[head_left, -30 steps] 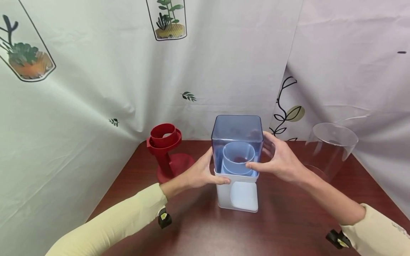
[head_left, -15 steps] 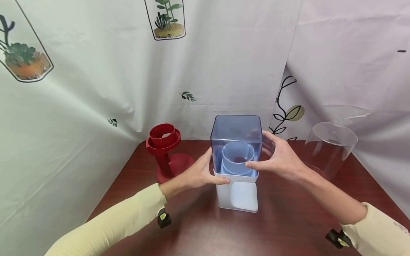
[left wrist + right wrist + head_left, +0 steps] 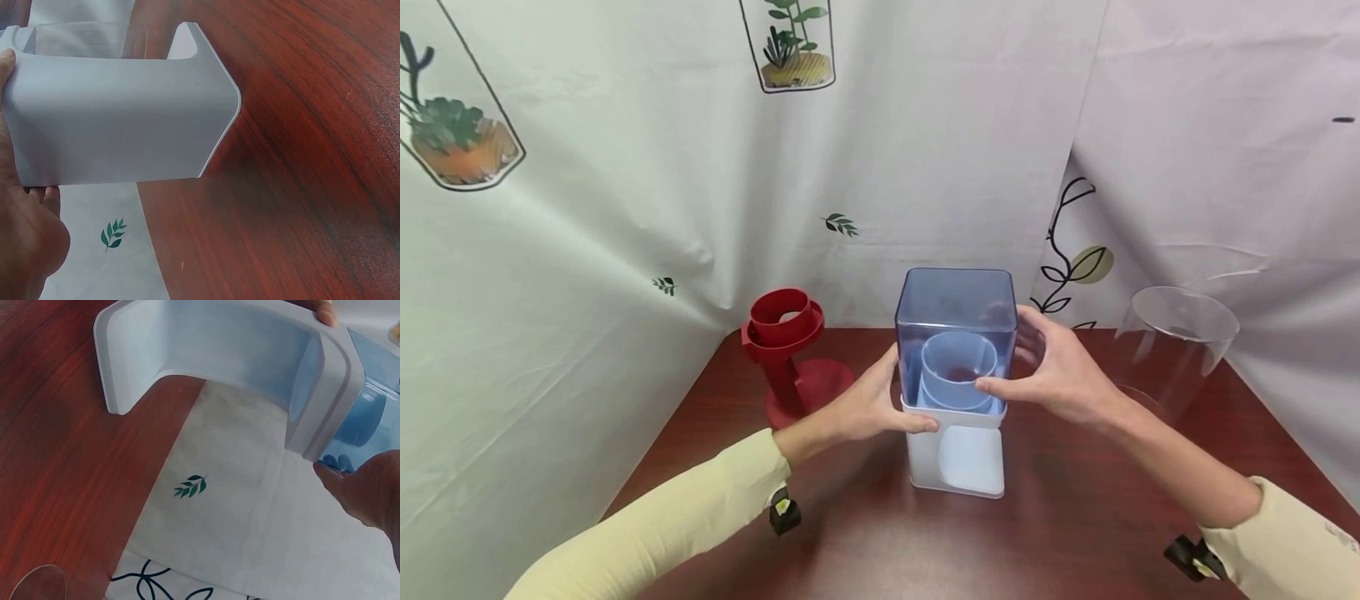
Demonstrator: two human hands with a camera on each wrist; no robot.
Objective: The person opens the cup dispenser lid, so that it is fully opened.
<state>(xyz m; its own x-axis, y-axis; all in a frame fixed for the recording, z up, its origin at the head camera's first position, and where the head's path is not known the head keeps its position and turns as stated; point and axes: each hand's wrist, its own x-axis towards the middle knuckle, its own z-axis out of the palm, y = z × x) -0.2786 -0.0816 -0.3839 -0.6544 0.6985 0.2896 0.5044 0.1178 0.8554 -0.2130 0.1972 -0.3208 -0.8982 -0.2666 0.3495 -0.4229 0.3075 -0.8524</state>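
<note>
A square see-through blue container [image 3: 957, 298] sits on a white C-shaped base [image 3: 923, 458] in front of me, both upright. Through its wall shows a round blue collar [image 3: 953, 395]. My left hand [image 3: 878, 405] grips the left side at the base's upper rim, thumb across the front. From the right, my right hand [image 3: 1063, 377] holds the blue container, thumb on its front and fingers round the far side. In the right wrist view the base's white arch [image 3: 219, 344] spans an open gap. Whether the base touches the table, I cannot tell.
A red stand [image 3: 785, 383] with a ring-shaped top is at the back left. At the back right stands a clear round container [image 3: 1180, 354]. The reddish-brown table [image 3: 880, 550] meets a white printed cloth [image 3: 880, 150] behind and at both sides.
</note>
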